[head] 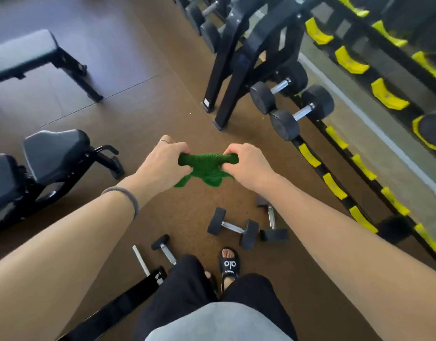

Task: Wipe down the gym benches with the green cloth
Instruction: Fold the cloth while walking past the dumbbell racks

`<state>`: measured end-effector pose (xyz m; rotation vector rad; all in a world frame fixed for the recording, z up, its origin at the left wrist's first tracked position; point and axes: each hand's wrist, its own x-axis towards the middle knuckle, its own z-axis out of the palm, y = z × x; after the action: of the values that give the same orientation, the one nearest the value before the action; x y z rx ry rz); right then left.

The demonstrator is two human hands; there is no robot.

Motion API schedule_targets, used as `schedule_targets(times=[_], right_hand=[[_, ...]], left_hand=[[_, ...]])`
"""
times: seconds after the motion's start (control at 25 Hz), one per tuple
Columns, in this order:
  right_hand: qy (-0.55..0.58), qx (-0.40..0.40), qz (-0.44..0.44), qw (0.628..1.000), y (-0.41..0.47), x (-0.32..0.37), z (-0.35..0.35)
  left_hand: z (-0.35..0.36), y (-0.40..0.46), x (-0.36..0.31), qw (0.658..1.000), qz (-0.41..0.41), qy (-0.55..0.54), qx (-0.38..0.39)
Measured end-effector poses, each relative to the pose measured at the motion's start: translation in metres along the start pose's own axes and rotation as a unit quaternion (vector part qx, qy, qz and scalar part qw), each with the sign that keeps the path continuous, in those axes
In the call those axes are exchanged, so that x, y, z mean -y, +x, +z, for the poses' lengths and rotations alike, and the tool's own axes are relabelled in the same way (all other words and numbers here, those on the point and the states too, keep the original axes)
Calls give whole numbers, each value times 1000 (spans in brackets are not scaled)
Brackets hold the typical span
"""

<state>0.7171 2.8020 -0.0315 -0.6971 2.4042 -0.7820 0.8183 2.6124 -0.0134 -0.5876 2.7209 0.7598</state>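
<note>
A small green cloth (207,167) hangs stretched between both hands above the brown floor. My left hand (162,159) pinches its left end and my right hand (246,162) pinches its right end, fingers curled. An adjustable black bench (52,153) with a padded seat stands at the left, clear of both hands. A flat grey-topped bench (22,54) stands farther off at the upper left.
Loose dumbbells (233,227) lie on the floor by my sandalled feet (228,265). A dumbbell rack (236,57) rises ahead right, with two dumbbells (293,104) beside it. A yellow-and-black rack (335,188) runs along the right. A black bar (118,306) lies lower left.
</note>
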Motion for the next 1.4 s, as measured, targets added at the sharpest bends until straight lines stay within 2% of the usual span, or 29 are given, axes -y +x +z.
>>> schedule_targets(times=[0.16,0.28,0.44,0.6,0.92,1.12,1.24,1.4], right_hand=[[44,85,-8,995,78,30,-8],[151,139,32,978,136,53,-8],[248,125,55,959,226,92,5],[361,109,121,918,321,155,28],[414,116,162,888,472,267,67],[472,178,162,848,562,307,64],[469,211,158,843,629,324,58],[446,241,151,849,732,349,43]], left_hand=[[-50,45,36,1000,-15,5,5],[-91,80,67,998,-39,-45,25],[-141,143,127,993,-51,-100,48],[-194,208,196,974,-99,-200,47],[-291,312,314,933,-167,-318,-8],[-328,389,354,870,-220,-439,-45],[-355,447,368,852,-233,-469,-23],[-395,528,389,847,-247,-469,-20]])
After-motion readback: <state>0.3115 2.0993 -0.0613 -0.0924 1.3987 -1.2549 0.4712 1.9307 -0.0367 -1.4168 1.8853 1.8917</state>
